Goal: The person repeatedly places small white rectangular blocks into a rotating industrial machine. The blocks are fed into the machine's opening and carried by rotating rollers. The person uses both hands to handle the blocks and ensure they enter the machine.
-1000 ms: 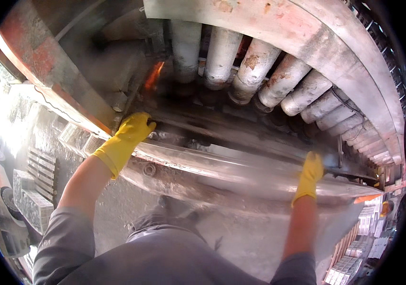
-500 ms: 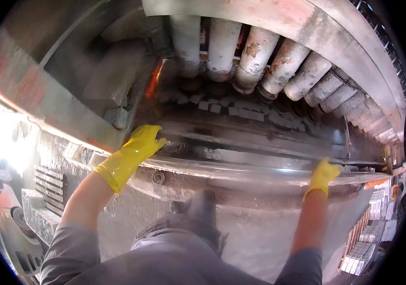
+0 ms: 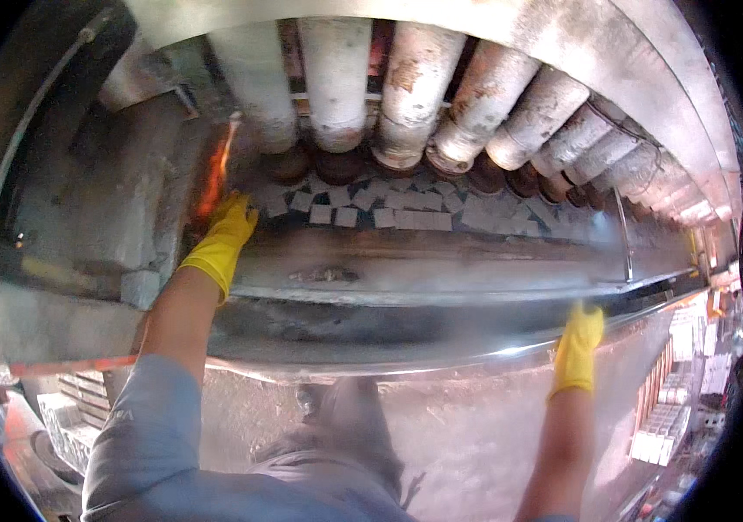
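My left hand, in a yellow rubber glove, reaches into the machine bay beside an orange-red strip at its left end. Its fingers are slightly bent and apart, and I see nothing in them. Lower and to the right, my right hand, gloved the same way, is at the long metal front rail. Its fingertips are smeared by motion, so their grip cannot be made out. Flat pale square pieces lie in the bay under a row of thick grey cylinders.
A wide pale metal beam curves above the cylinders. On the left is a grey block-like machine part. A thin upright rod stands at the right end. Stacked pale blocks are at right, and a slatted pallet at left.
My left hand has moved from the front edge farther into the bay. My right hand has shifted slightly left and nearer. The view has moved forward over the bay.
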`<state>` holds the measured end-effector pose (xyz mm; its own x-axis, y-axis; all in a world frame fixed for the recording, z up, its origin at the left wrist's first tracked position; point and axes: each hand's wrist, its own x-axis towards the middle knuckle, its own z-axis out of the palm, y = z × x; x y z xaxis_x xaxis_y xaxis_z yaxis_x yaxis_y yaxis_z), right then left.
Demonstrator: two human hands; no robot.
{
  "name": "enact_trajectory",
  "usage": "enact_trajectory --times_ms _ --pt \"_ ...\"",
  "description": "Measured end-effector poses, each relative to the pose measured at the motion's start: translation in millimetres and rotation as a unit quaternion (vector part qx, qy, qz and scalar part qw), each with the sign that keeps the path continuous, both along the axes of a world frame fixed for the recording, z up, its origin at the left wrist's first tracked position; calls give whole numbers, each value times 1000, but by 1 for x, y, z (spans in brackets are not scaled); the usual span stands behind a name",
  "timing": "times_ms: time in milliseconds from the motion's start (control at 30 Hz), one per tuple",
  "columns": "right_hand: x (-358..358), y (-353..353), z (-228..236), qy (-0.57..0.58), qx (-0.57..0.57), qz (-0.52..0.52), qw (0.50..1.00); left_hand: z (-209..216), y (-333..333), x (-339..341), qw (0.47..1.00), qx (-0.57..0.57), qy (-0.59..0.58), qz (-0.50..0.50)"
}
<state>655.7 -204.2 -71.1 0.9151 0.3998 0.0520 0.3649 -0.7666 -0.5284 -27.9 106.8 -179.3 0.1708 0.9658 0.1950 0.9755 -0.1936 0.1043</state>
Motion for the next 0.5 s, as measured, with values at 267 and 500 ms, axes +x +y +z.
enact_trajectory --times_ms 267,500 --pt "14 -44 -6 -57 -66 -1 996 -63 43 12 993 -60 77 66" --pt "20 -76 -17 -71 -31 -12 997 -45 -2 43 978 -163 89 95"
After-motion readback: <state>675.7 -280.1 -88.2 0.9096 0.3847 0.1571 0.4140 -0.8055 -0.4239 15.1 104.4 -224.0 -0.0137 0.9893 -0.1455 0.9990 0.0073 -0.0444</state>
